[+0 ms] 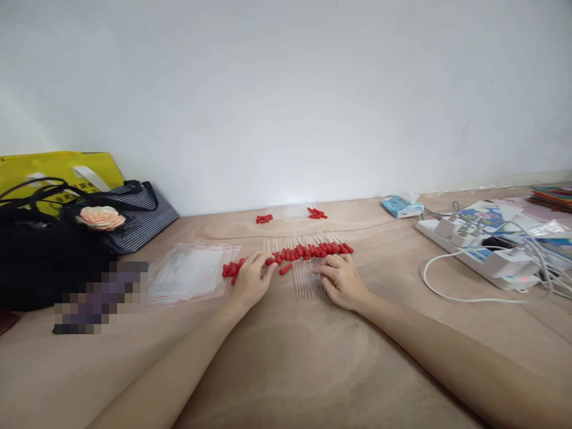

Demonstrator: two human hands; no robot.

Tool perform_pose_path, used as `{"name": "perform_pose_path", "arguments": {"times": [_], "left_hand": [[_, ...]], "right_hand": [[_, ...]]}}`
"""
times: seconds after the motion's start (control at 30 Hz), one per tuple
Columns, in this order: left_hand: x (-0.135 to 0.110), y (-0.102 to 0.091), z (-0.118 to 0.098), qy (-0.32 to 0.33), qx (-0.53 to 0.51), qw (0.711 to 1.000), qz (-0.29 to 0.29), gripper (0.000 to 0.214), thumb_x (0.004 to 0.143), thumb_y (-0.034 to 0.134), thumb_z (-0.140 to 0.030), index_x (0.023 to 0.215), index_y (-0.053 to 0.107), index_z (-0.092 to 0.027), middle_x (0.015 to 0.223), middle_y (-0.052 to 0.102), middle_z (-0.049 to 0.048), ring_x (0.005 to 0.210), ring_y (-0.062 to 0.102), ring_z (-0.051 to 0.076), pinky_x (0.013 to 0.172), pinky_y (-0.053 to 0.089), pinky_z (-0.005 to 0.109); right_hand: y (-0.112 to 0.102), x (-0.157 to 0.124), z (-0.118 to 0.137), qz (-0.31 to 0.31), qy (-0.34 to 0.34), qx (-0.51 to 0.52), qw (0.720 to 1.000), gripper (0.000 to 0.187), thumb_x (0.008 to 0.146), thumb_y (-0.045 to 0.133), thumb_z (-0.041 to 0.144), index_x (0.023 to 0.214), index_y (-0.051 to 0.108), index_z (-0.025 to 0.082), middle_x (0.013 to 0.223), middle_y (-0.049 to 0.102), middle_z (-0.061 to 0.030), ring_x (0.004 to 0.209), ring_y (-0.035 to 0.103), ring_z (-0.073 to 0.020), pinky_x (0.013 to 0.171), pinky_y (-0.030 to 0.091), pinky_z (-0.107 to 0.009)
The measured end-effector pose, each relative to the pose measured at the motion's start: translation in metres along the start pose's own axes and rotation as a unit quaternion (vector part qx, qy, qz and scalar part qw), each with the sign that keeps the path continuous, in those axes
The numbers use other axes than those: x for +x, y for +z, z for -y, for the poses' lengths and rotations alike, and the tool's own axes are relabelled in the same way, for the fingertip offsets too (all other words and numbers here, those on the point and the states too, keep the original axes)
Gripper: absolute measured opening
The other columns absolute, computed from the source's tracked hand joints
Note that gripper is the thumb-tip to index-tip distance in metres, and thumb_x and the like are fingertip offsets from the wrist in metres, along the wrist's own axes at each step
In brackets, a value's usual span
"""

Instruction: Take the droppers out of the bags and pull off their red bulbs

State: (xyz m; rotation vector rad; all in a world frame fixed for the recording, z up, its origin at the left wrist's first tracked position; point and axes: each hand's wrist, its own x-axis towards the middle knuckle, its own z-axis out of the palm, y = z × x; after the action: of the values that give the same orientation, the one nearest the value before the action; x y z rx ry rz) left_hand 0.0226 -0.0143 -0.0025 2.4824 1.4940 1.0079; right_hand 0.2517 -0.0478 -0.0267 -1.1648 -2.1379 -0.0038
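Observation:
My left hand (254,278) is closed in a pinch on a red rubber bulb (270,261). A small heap of loose red bulbs (230,269) lies just left of it, and a single red bulb (285,269) rests to its right. With curled fingers, my right hand (340,279) grips at the right side of a row of thin glass dropper tubes (302,281); the exact tube is partly hidden by the fingers. Behind both hands stretches a row of glass droppers with red bulbs (313,250) fitted, their glass ends pointing toward the wall.
Clear plastic bags (192,271) lie to the left, near a black bag (44,256) and a striped bag (147,220). More red bulbs (317,213) sit near the wall. At right are a power strip (478,253) with cables and a blue tissue pack (401,206).

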Motion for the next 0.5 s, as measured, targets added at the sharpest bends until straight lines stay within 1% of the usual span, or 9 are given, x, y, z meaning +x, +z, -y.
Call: {"name": "perform_pose_path", "arguments": {"times": [0.07, 0.13, 0.17, 0.23, 0.3, 0.4, 0.5], "left_hand": [[0.01, -0.008, 0.004, -0.054, 0.079, 0.995, 0.006, 0.017, 0.08, 0.044, -0.027, 0.083, 0.057, -0.018, 0.088, 0.06, 0.0061, 0.087, 0.055, 0.019, 0.079, 0.042, 0.03], [0.024, -0.015, 0.009, -0.11, 0.129, 0.985, 0.04, 0.015, 0.076, 0.048, -0.028, 0.081, 0.059, -0.018, 0.085, 0.063, 0.0069, 0.086, 0.056, 0.021, 0.078, 0.041, 0.031], [0.031, -0.016, 0.011, -0.134, 0.142, 0.979, 0.057, 0.014, 0.073, 0.051, -0.029, 0.076, 0.059, -0.018, 0.081, 0.064, 0.0074, 0.083, 0.058, 0.022, 0.076, 0.041, 0.032], [0.045, -0.015, 0.015, -0.169, 0.154, 0.97, 0.08, 0.014, 0.066, 0.057, -0.031, 0.06, 0.058, -0.018, 0.065, 0.063, 0.0084, 0.074, 0.059, 0.026, 0.071, 0.042, 0.036], [0.058, -0.01, 0.018, -0.202, 0.165, 0.96, 0.099, 0.023, 0.06, 0.061, -0.031, 0.043, 0.051, -0.018, 0.049, 0.057, 0.0082, 0.068, 0.06, 0.03, 0.07, 0.04, 0.042], [0.07, 0.0, 0.023, -0.231, 0.161, 0.953, 0.113, 0.032, 0.053, 0.064, -0.024, 0.032, 0.04, -0.019, 0.036, 0.047, 0.0058, 0.061, 0.059, 0.031, 0.071, 0.037, 0.048], [0.075, 0.004, 0.026, -0.232, 0.131, 0.958, 0.103, 0.031, 0.052, 0.063, -0.02, 0.032, 0.039, -0.018, 0.033, 0.045, 0.0049, 0.059, 0.059, 0.032, 0.071, 0.036, 0.051]], "right_hand": [[0.0, 0.0, 0.0, -0.002, -0.002, 0.001, 1.0, 0.028, 0.073, 0.042, 0.008, 0.086, 0.065, 0.019, 0.08, 0.058, -0.0039, 0.079, 0.048, -0.0155, 0.074, 0.026, -0.033], [0.0, 0.0, 0.0, -0.004, -0.004, 0.001, 1.0, 0.028, 0.073, 0.042, 0.008, 0.086, 0.065, 0.019, 0.08, 0.058, -0.0037, 0.079, 0.049, -0.0153, 0.075, 0.026, -0.033], [0.001, 0.0, 0.0, -0.006, -0.005, 0.0, 1.0, 0.028, 0.073, 0.043, 0.008, 0.086, 0.065, 0.019, 0.08, 0.058, -0.0036, 0.079, 0.049, -0.0152, 0.075, 0.026, -0.033], [0.001, 0.001, 0.0, -0.013, -0.005, -0.002, 1.0, 0.027, 0.073, 0.044, 0.009, 0.087, 0.064, 0.019, 0.08, 0.058, -0.0032, 0.078, 0.049, -0.0147, 0.074, 0.026, -0.033], [0.001, 0.001, 0.0, -0.017, -0.004, -0.008, 1.0, 0.024, 0.074, 0.045, 0.01, 0.086, 0.064, 0.02, 0.08, 0.058, -0.0028, 0.077, 0.049, -0.0143, 0.075, 0.026, -0.033], [0.001, 0.001, -0.001, -0.014, -0.004, -0.02, 1.0, 0.021, 0.075, 0.047, 0.012, 0.083, 0.064, 0.02, 0.079, 0.057, -0.0024, 0.077, 0.049, -0.0139, 0.076, 0.026, -0.033], [0.002, 0.001, -0.001, -0.013, -0.006, -0.022, 1.0, 0.019, 0.075, 0.047, 0.013, 0.082, 0.064, 0.02, 0.079, 0.057, -0.0025, 0.077, 0.049, -0.0143, 0.076, 0.027, -0.033]]}}
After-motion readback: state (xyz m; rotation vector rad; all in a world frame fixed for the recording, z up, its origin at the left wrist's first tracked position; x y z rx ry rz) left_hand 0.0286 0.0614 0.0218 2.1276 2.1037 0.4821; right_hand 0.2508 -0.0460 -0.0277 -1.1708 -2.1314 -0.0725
